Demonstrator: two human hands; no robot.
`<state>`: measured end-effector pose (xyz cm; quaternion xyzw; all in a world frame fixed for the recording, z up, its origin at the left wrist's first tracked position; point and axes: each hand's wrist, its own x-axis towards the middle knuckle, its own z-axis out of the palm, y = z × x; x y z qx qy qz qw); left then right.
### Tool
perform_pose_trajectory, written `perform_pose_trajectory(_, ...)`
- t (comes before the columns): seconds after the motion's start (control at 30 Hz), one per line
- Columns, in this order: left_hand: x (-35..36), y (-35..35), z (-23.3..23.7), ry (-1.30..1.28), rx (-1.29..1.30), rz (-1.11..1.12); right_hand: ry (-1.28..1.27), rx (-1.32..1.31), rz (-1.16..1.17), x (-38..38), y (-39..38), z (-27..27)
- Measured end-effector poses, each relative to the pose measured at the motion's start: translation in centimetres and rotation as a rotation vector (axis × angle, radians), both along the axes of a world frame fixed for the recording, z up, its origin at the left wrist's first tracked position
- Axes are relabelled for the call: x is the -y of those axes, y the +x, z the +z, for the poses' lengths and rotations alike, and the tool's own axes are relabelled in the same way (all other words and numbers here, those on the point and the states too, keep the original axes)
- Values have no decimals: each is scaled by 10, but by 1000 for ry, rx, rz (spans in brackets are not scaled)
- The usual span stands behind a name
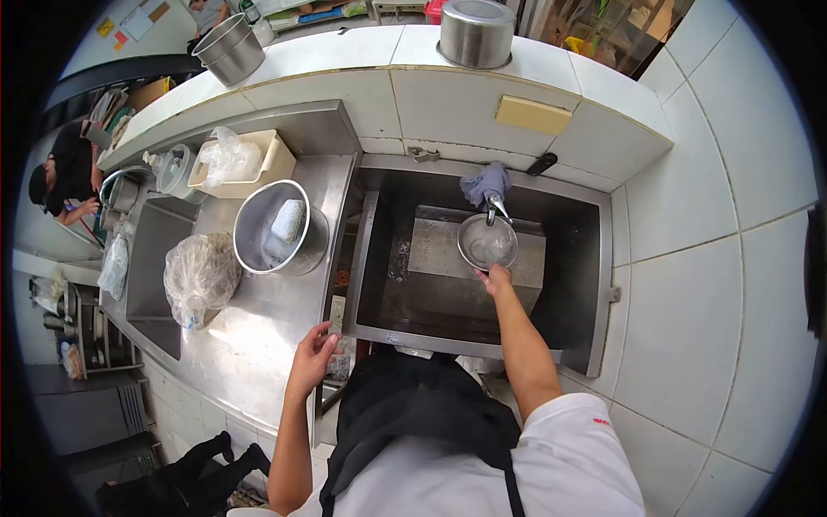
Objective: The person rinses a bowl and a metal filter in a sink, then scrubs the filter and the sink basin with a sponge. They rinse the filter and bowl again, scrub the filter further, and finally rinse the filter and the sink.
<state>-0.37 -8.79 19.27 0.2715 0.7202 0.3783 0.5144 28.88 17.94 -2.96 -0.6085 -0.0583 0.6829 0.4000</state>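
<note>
My right hand (pixel 495 278) is closed on the near rim of a round metal bowl (pixel 466 247), deep in the sink (pixel 431 327). The bowl sits beneath the faucet (pixel 497 207), and water shows inside it. A grey-blue cloth (pixel 482 183) is wrapped around the faucet's base. Off to the other side, my left hand (pixel 314 356) hovers by the counter's front edge with its fingers loosely bent and apart, holding nothing. Nearest to it on the counter stands a large metal pot (pixel 315 250) with a light-coloured roll-shaped thing (pixel 289 221) inside.
A filled plastic bag (pixel 202 277) and a cream tub (pixel 272 161) share the steel counter (pixel 250 345). Metal pots (pixel 476 39) stand on the tiled ledge (pixel 362 50), and a yellow sponge-like block (pixel 533 115) is on its wall. Other people (pixel 69 168) are at the left.
</note>
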Motion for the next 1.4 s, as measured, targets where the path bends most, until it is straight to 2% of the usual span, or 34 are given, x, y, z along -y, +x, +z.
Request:
perform_pose_trajectory(0.1, 4, -4, -7, -17, 62, 34, 24, -29, -7, 1, -1, 7)
perform_pose_trajectory(0.23, -7, -20, -22, -11, 43, -64, 40, 8, -59, 6, -8, 26)
perform_pose_trajectory(0.27, -13, -24, -24, -1, 54, -84, 50, -10, -71, 6, -4, 19)
perform_pose_trajectory(0.3, -19, -27, -25, 6, 63, -98, 122, 20, 30, 1, 5, -16)
perform_pose_trajectory(0.33, -23, -28, -25, 42, 47, -121, 134, -31, -83, 6, -2, 9)
perform_pose_trajectory(0.37, -29, -29, -25, 77, 29, -145, 137, -60, -94, 2, 0, -2)
perform_pose_trajectory(0.43, -38, -28, -32, 151, 109, -81, 135, -98, -54, -1, -3, 4)
perform_pose_trajectory(0.53, -50, -29, -23, 210, 72, -112, 140, -68, 11, -2, -6, 12)
perform_pose_trajectory(0.67, -59, -30, -25, 288, -36, -186, 195, -233, -74, -3, -2, -3)
perform_pose_trajectory(0.7, -61, -29, -15, 277, -25, -187, 157, -238, -144, 0, -8, 12)
perform_pose_trajectory(0.77, -60, -31, -17, 294, 22, -168, 114, -216, -100, -1, -13, 27)
perform_pose_trajectory(0.83, -56, -32, -13, 287, 70, -170, 89, -260, -83, -4, -14, 24)
perform_pose_trajectory(1.0, -46, -32, -6, 225, 4, -149, 14, -387, -106, -2, -16, 22)
perform_pose_trajectory(1.4, -43, -28, 2, 186, 6, -137, 37, -393, -81, 1, -11, 20)
